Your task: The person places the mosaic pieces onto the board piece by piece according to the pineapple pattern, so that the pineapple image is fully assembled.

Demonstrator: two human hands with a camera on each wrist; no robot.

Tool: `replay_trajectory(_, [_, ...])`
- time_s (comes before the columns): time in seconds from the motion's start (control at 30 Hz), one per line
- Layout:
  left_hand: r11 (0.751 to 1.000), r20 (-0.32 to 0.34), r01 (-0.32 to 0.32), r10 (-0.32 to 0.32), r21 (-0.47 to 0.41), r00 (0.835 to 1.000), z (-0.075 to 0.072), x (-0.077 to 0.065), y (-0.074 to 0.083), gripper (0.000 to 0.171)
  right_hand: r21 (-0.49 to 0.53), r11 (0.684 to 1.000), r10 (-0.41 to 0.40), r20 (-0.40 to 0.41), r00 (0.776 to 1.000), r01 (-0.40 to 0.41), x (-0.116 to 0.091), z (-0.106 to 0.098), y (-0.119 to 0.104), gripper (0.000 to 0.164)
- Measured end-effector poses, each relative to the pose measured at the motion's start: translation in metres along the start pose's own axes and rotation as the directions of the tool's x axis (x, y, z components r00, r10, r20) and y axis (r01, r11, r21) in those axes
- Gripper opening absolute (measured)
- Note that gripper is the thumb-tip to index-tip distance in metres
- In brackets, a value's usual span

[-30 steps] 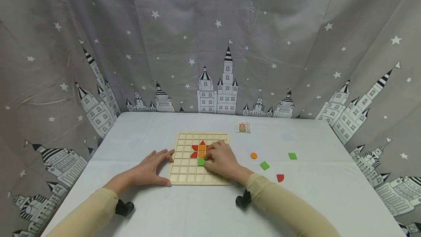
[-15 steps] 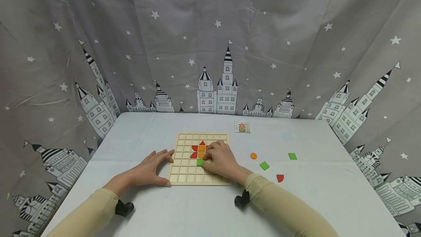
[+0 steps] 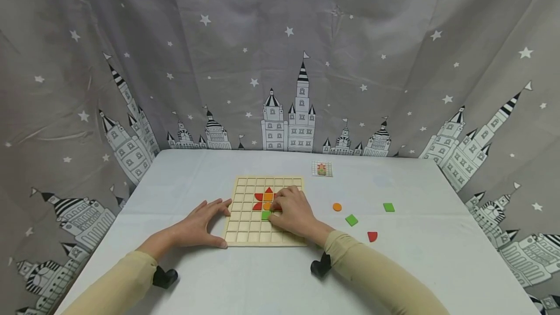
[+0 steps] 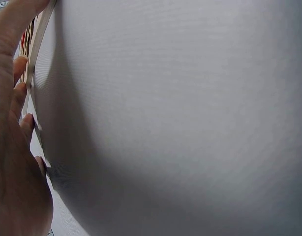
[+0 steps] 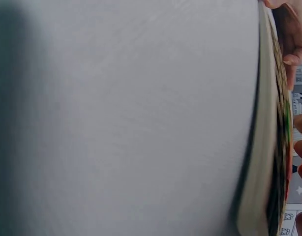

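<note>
Green square tile point(image 3: 265, 215) sits on the gridded board point(image 3: 243, 238), just left of your right grip point(image 3: 294, 212), the nearer one; no long axis (it's square). Those fingers curl, pinching or not, can't tell; your left grip point(image 3: 199, 226) lies spread at the board's left edge

Spread across a white surface point(image 3: 245, 281): a pale grid board point(image 3: 245, 235), a printed card point(image 3: 322, 168), an orange disc point(image 3: 337, 206), two green squares point(image 3: 352, 219) point(image 3: 389, 207) and a red piece point(image 3: 372, 236).
</note>
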State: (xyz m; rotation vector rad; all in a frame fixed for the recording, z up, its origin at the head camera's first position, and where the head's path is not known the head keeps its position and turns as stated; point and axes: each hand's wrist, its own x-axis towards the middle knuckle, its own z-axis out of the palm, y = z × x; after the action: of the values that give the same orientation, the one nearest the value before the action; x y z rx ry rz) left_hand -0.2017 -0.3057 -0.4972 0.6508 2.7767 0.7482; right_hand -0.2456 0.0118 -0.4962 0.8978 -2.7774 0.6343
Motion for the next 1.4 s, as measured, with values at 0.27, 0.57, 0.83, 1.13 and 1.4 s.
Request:
replay_trajectory(0.27, [1.0,0.0,0.011,-0.011,-0.005,1.0,0.0,-0.001,0.002,0.077,0.155,0.984,0.086,0.011,0.996,-0.087,-0.007,-0.033,0.025,0.025])
replay_trajectory(0.57, [1.0,0.009,0.008,-0.008,-0.006,1.0,0.0,0.0,0.0,0.078,0.18,0.963,0.209,-0.028,0.977,-0.201,-0.045,-0.075,0.083,0.032])
replay_trajectory(0.83, [1.0,0.006,-0.003,0.003,-0.006,1.0,0.002,0.002,-0.004,0.078,0.214,0.925,0.328,-0.037,0.944,-0.313,-0.095,-0.108,0.142,0.039])
replay_trajectory(1.13, [1.0,0.001,-0.018,0.018,-0.006,1.0,0.002,0.001,-0.005,0.078,0.217,0.903,0.39,-0.054,0.919,-0.371,-0.14,-0.134,0.192,0.045])
replay_trajectory(1.4, [1.0,0.001,-0.018,0.018,-0.012,1.0,0.001,0.001,-0.003,0.078,0.174,0.881,0.454,-0.045,0.89,-0.44,-0.159,-0.145,0.21,0.046])
